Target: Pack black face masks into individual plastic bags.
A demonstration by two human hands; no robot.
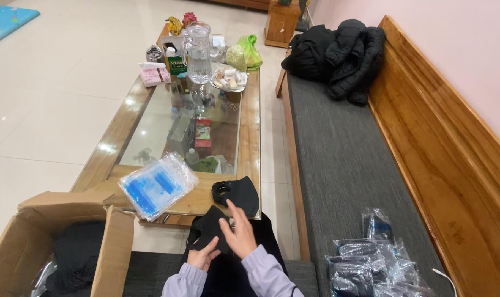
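Low in the centre of the frame, the person's left hand (203, 257) pinches the lower edge of a black fabric face mask (208, 228), fingers closed on the cloth. The right hand (239, 234) lies over the mask's right side with the fingers spread and loosely curved, pressing or smoothing rather than clenching; whether its thumb grips the cloth underneath I cannot tell. The mask sits over the person's lap, just below the near edge of the glass-topped wooden surface (250, 143).

On that surface, just above the hands, lies a second black mask (238, 193), and to its left a stack of clear plastic sleeves with blue inserts (157, 184). An open cardboard box (52, 242) with dark cloth inside fills the lower left of the frame. A heap of bagged dark masks (371, 264) rests on the grey bench cushion (343, 154) at lower right.

As a judgement: the mask in hand looks to be flattened or folded. Doing it well calls for the left hand to hold one edge steady while the right palm strokes outward, so the ear loops tuck in and no crease sets across the front. Keeping the cloth taut between both hands should stop it bunching
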